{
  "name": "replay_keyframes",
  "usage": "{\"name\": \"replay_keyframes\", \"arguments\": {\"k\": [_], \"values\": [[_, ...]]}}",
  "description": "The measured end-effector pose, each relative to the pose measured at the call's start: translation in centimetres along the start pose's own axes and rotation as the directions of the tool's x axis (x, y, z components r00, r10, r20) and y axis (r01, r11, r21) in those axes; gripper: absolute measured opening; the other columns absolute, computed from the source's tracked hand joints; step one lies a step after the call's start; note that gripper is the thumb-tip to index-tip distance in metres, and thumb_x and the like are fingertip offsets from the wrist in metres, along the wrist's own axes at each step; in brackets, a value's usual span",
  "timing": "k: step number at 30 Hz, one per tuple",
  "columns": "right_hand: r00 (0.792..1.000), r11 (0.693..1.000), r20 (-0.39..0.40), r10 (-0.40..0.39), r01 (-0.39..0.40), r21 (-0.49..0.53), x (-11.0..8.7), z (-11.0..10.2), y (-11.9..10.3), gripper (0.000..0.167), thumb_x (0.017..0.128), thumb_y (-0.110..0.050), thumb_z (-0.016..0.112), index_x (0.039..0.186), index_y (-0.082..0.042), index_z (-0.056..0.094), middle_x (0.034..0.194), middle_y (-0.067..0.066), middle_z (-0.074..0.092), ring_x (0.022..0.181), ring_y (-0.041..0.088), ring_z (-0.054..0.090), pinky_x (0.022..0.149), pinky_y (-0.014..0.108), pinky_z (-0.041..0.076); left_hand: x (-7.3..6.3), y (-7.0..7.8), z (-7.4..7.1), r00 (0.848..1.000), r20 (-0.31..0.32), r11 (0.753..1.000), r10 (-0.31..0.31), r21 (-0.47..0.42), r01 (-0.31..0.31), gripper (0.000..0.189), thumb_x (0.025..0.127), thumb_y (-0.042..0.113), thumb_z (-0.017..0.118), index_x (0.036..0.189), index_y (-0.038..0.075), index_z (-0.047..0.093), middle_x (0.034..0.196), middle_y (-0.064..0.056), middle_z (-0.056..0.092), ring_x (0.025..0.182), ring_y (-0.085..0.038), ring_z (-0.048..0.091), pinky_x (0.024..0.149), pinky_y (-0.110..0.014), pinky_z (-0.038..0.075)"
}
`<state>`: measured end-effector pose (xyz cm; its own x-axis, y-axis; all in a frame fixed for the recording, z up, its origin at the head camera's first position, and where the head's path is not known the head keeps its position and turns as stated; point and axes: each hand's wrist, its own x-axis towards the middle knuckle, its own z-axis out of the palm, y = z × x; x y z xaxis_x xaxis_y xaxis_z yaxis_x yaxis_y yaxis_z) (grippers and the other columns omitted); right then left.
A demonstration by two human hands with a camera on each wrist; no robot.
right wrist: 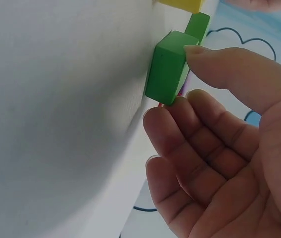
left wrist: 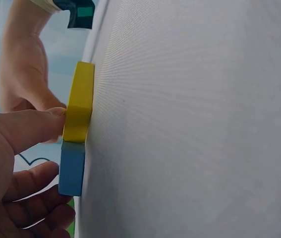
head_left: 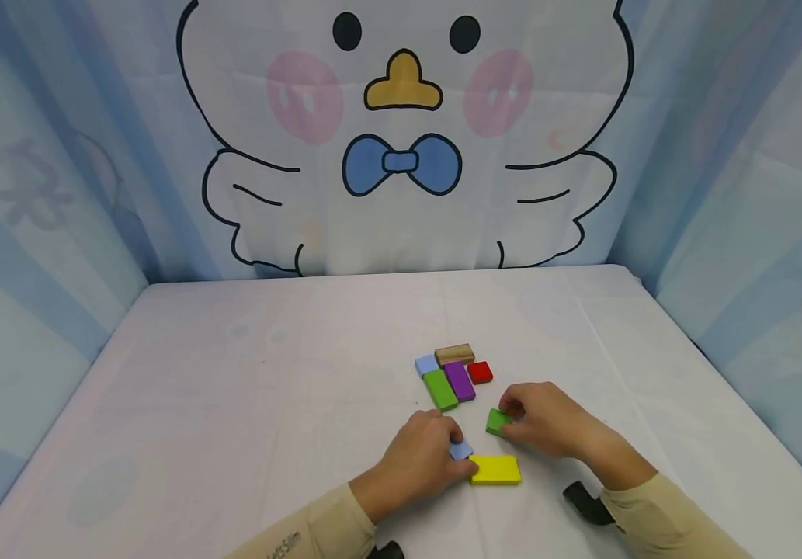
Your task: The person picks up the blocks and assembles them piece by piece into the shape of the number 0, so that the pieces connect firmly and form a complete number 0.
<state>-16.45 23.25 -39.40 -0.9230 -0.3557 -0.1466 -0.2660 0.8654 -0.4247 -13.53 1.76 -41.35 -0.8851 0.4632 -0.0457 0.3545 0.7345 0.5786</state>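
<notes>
My left hand (head_left: 420, 456) is at a small light blue block (head_left: 461, 450) and a yellow rectangular block (head_left: 495, 470), which meet end to end in the left wrist view. Its thumb touches the yellow block (left wrist: 81, 101), and its curled fingers lie by the blue block (left wrist: 71, 171). To the right, my right hand (head_left: 550, 423) pinches a small green block (head_left: 496, 421) between thumb and fingers. The thumb tip presses one edge of this green block (right wrist: 166, 67), with fingertips at its lower end. The green block is apart from the yellow one.
Beyond the hands lies a cluster: a longer green block (head_left: 440, 390), a purple block (head_left: 460, 381), another light blue block (head_left: 426, 366), a wood-coloured block (head_left: 454, 355) and a red block (head_left: 480, 373). They rest on a white-covered table (head_left: 233, 404) with printed curtains (head_left: 401, 233) behind.
</notes>
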Motion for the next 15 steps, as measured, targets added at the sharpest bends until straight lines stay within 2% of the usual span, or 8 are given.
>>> {"name": "replay_keyframes", "arguments": {"k": [15], "values": [[0.999, 0.999, 0.019, 0.036, -0.036, 0.002, -1.3, -0.4, 0.6, 0.025, 0.082, -0.022, 0.082, 0.097, -0.009, 0.067, 0.085, -0.005, 0.061, 0.079, 0.014, 0.054, 0.079, 0.037, 0.052, 0.1, 0.1, -0.1, 1.0, 0.019, 1.0, -0.022, -0.001, 0.022, 0.032, 0.079, 0.035, 0.086, 0.093, 0.009, 0.073, 0.078, 0.005, 0.053, 0.075, -0.012, 0.046, 0.066, -0.022, 0.043]]}}
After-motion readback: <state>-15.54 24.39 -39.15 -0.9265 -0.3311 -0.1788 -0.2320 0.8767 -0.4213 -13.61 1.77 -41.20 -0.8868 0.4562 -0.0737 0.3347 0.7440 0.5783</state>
